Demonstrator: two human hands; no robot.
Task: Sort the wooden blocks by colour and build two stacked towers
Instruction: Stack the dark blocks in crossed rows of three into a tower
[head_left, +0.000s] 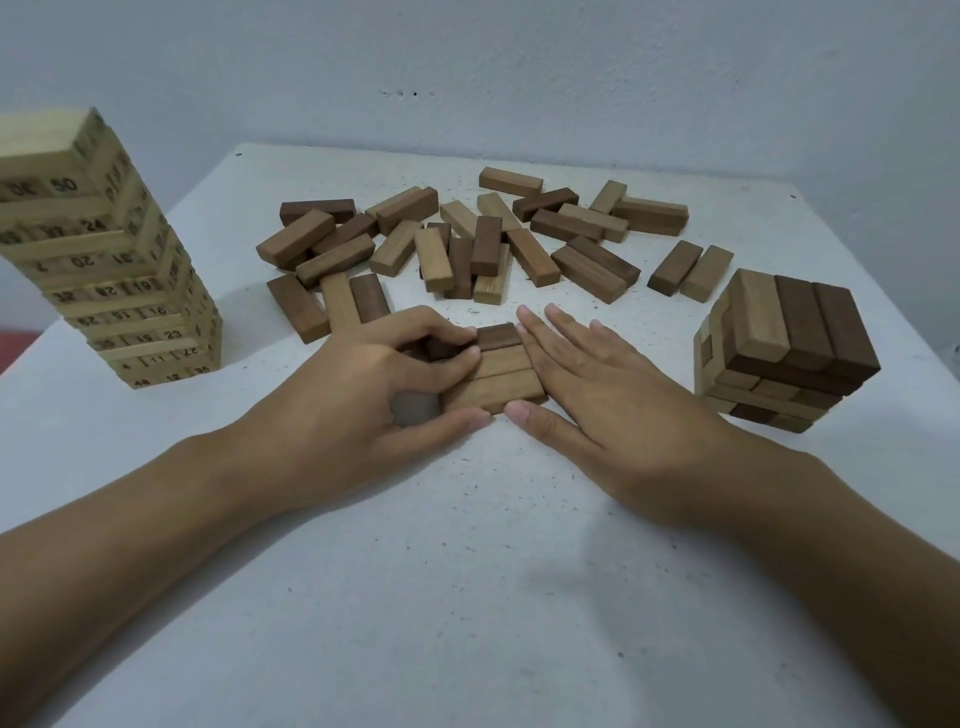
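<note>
I read the row (506, 371) of three blocks on the bench (467, 571) at near centre, between both grips; long axes run left to right, blocks side by side from near to far, darkest farthest. The left grip (363, 395) curls over the row's left ends, pinching them; the right grip (613, 410) lies spread flat, fingers straight against the right ends. I judge the brown tower (789, 332), at right, to be the destination; the right grip is nearer it.
</note>
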